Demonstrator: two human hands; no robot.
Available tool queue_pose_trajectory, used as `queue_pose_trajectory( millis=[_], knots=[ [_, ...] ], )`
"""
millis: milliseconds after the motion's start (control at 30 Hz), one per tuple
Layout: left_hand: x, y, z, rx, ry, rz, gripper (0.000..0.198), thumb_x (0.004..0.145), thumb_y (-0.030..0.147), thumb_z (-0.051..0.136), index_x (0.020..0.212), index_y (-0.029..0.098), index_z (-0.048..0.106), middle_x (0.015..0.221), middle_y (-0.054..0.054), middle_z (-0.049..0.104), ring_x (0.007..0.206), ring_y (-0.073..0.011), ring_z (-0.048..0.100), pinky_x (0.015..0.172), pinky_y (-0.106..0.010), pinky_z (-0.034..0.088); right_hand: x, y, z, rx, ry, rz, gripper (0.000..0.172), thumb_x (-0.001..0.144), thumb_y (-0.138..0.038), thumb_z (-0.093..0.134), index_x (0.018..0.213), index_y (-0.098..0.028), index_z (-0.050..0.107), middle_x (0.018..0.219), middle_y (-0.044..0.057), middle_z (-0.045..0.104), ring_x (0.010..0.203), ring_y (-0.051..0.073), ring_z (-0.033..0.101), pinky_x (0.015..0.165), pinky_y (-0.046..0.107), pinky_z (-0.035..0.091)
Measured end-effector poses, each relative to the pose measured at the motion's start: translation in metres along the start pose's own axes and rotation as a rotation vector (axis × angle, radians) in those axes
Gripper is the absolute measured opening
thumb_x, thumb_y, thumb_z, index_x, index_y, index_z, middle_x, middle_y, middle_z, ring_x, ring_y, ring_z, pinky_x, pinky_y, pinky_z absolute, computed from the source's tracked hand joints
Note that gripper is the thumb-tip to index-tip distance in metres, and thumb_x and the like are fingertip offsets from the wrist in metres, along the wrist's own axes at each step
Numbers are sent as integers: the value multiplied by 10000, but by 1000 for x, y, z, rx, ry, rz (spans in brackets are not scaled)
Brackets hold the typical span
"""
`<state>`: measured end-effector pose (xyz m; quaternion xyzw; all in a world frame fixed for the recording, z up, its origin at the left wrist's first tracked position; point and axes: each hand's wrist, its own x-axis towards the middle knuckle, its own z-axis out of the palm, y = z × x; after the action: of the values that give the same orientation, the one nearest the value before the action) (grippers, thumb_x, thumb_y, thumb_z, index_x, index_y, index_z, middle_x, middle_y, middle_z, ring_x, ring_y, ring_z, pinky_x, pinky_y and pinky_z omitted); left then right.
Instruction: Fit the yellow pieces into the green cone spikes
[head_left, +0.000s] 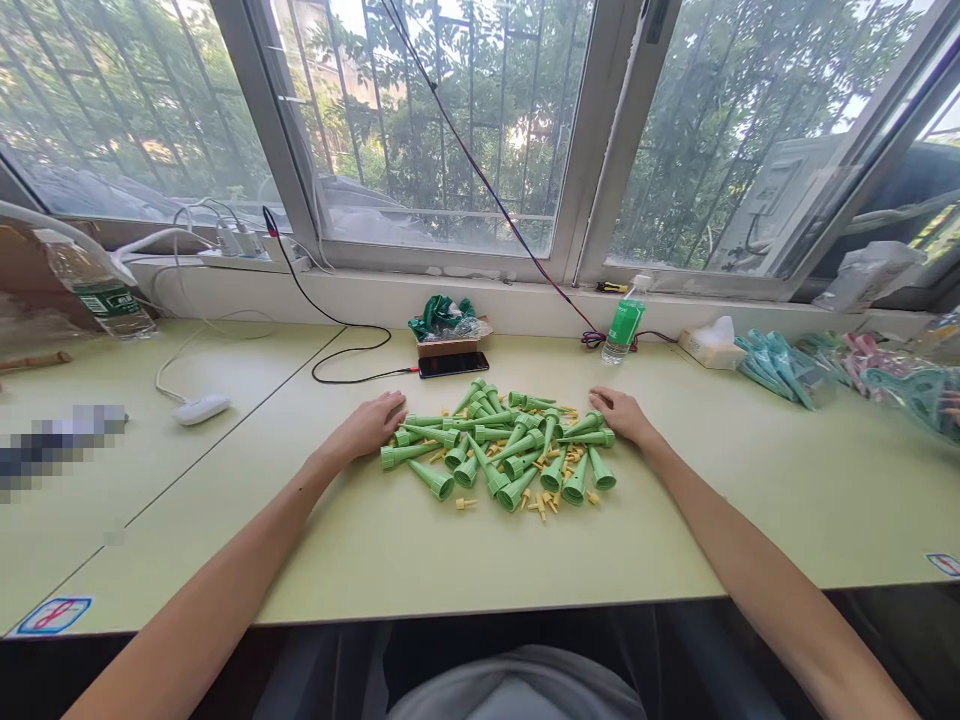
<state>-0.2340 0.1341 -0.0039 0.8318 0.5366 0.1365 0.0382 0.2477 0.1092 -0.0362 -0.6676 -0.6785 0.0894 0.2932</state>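
Note:
A heap of green cone-shaped plastic spikes (504,446) lies in the middle of the pale green table (420,545), with several small yellow plugs (541,503) scattered among and in front of them. My left hand (373,424) rests palm down at the heap's left edge, fingers stretched toward the cones and touching them. My right hand (619,411) lies at the heap's right edge, fingers loosely curled against the nearest cones. Neither hand grips anything.
Behind the heap lie a black phone (453,364) on a cable and a small box of green parts (448,327). A green-labelled bottle (624,324), a tissue pack (712,345) and bagged teal items (780,367) stand at the right. A bottle (94,286) and white charger (200,408) are left.

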Motion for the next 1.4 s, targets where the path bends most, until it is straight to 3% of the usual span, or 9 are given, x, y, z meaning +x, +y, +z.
queue_pose_trajectory(
  millis=[1067,1400],
  knots=[
    [0,2,-4,74,-56,-3,345,936,382,331,1054,208,604,1239,-113,646,1288,-287,533,1047,-390,435,2,3,1,-22,0,-11,348,923,-309,508,1191,-181,690,1254,90,682,1169,235,636,1075,383,445],
    [0,5,-8,96,-74,-10,368,944,357,340,1140,199,607,1400,-106,565,1340,-273,493,1081,-379,414,3,2,0,-39,-11,-7,338,924,-299,517,1196,-183,682,1242,87,688,1158,233,640,1066,382,449]
  ],
)
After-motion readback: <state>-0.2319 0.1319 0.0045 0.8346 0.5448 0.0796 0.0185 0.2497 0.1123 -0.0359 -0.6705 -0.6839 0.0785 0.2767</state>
